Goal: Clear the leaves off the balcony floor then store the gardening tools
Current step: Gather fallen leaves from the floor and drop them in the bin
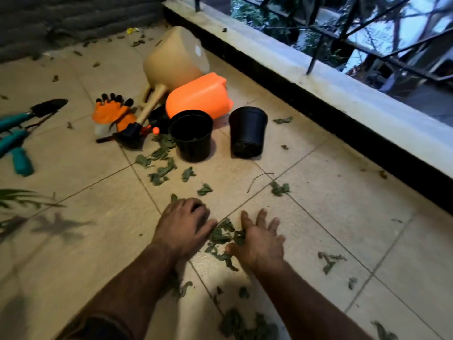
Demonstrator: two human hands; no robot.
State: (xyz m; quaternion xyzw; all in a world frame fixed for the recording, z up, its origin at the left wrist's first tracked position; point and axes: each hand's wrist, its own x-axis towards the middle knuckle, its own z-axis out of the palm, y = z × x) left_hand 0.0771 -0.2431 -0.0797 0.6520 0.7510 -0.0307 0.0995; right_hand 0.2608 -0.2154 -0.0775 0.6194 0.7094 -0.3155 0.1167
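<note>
We press both hands down on the tiled floor (73,253) at lower centre of the frame, a small heap of leaves (224,235) between them. Our left hand (183,227) has its fingers curled on the tiles; our right hand (259,239) lies flat, fingers spread and straight. More leaves are scattered around. The teal-handled tools (17,136) lie at far left, gloves (114,114) and pots above centre.
</note>
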